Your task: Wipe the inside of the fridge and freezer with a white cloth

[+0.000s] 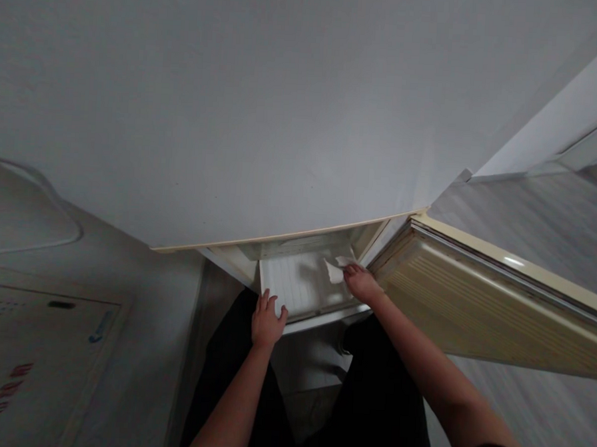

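A shallow white drawer (295,283) sticks out of the open fridge compartment, low in front of me. At its front left corner, my left hand (267,322) grips the rim, with the thumb apart from the fingers. My right hand (360,283) is over the right side of the drawer, its fingers closed on a crumpled white tissue (334,272). The tissue hangs from the fingertips above the ribbed drawer floor; whether it touches the surface I cannot tell. Dark marks run along the inside of the drawer's front edge.
The fridge door (475,293) stands open on the right, its yellowed inner side facing me. Above the compartment is a broad white upper door (284,116). A metal wall panel (36,356) with red lettering is at left. Wood-look floor (534,216) extends to the right.
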Demonstrator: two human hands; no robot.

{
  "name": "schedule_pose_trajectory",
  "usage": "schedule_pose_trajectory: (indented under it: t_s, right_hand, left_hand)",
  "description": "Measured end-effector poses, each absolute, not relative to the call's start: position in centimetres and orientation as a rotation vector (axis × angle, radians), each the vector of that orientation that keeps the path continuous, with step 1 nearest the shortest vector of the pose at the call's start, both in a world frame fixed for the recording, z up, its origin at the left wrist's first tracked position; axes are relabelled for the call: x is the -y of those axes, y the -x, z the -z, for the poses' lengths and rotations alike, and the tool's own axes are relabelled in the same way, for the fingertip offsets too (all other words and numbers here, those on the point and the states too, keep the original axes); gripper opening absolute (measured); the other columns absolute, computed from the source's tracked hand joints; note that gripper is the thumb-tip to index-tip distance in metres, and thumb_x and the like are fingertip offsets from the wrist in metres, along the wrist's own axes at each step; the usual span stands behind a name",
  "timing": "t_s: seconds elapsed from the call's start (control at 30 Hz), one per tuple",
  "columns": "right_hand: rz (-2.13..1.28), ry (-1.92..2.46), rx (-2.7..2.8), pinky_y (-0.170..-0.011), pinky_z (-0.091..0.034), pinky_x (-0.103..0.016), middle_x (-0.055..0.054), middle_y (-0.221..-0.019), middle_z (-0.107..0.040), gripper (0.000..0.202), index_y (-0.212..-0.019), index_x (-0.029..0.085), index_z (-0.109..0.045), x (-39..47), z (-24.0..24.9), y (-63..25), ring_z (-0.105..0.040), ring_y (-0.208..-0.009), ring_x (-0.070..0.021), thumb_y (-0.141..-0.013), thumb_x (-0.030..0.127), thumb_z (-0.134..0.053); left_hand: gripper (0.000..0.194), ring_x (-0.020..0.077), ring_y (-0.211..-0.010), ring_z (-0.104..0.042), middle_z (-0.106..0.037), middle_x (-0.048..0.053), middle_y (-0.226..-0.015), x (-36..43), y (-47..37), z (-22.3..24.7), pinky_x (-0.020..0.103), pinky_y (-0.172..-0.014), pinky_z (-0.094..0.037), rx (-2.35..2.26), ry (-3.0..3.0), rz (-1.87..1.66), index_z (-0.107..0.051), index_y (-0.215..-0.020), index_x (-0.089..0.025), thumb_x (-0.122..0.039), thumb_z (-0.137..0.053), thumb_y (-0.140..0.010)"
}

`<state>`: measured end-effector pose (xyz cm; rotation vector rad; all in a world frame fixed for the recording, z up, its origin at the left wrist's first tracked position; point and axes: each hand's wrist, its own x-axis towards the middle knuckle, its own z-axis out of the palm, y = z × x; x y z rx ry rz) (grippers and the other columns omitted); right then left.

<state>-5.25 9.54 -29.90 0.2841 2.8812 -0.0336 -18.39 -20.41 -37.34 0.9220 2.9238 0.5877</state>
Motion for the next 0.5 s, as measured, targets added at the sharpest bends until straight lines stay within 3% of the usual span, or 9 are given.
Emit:
schedule_pose_trajectory:
  t_s: [0.13, 0.2, 0.37, 0.5]
  right_hand:
    - [-0.023, -0.225, -2.725, -0.120, -0.030, -0.042, -0.022, -0.120, -0.069, 0.027, -0.102, 0.005, -0.078, -10.7, 33.5, 7.3, -0.055, -0.129, -0.0303, -0.080, 0.007, -0.062]
    - [-0.031, -0.257, -2.696, -0.121, -0.027, -0.041, -0.020, -0.121, -0.069, 0.030, -0.103, 0.006, -0.078, -11.2, 34.7, 8.8, -0.054, -0.130, -0.0293, -0.077, 0.007, -0.063]
    - [-0.026, -0.467, -2.694, -0.120, -0.029, -0.043, -0.021, -0.141, -0.056, 0.041, -0.123, 0.006, -0.071, -13.2, 35.8, 13.6, -0.043, -0.142, -0.0269, -0.090, 0.000, -0.048]
    - [0.092, -0.663, -2.657, -0.107, -0.047, -0.046, -0.016, -0.127, -0.065, 0.027, -0.120, 0.008, -0.067, -15.0, 36.3, 16.9, -0.060, -0.122, -0.0248, -0.097, 0.021, -0.062]
  left_hand:
    - [0.037, 0.0353, -0.138, -0.048, -0.051, 0.016, -0.150, 20.5, 18.5, 37.5, 0.049, -0.106, -0.049, -2.914, -0.913, -0.638, -0.064, -0.119, -0.016, -0.035, -0.049, -0.090]
    - [0.036, 0.0354, -0.137, -0.048, -0.052, 0.016, -0.149, 20.5, 18.5, 37.6, 0.049, -0.106, -0.049, -2.911, -0.909, -0.658, -0.064, -0.117, -0.016, -0.034, -0.050, -0.090]
    - [0.035, 0.0366, -0.138, -0.047, -0.053, 0.016, -0.148, 20.6, 18.5, 37.9, 0.050, -0.109, -0.046, -2.913, -0.930, -0.681, -0.065, -0.116, -0.016, -0.034, -0.052, -0.090]
    - [0.034, 0.0380, -0.140, -0.044, -0.054, 0.015, -0.147, 20.7, 18.5, 38.4, 0.051, -0.111, -0.044, -2.901, -0.954, -0.678, -0.065, -0.118, -0.017, -0.031, -0.053, -0.089]
